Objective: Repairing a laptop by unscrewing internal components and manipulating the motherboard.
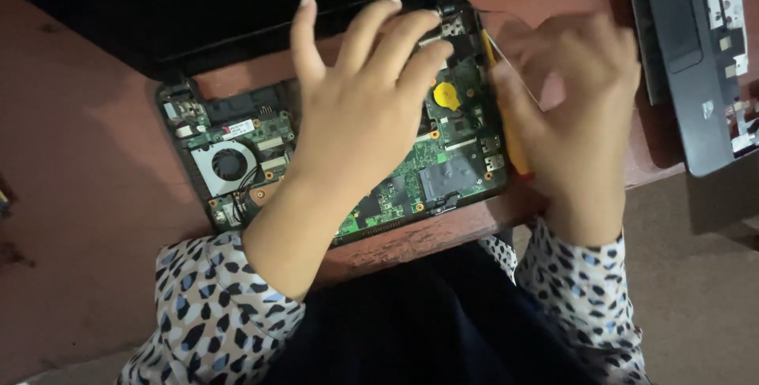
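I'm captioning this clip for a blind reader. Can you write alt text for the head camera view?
Two hands work over an opened laptop base with its green circuit board exposed: the left hand spreads over the board, the blurred right hand is at its right edge by a yellow-handled tool. A removed black laptop cover lies to the right on the reddish table.

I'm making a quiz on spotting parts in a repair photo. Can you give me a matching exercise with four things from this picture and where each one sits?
Things:
1. cooling fan
2. yellow round cell
3. screwdriver
4. detached keyboard cover

Places:
A. far right of the table
B. left part of the green board
C. under the right hand, along the board's right edge
D. just right of the left hand

Pairs: 1-B, 2-D, 3-C, 4-A
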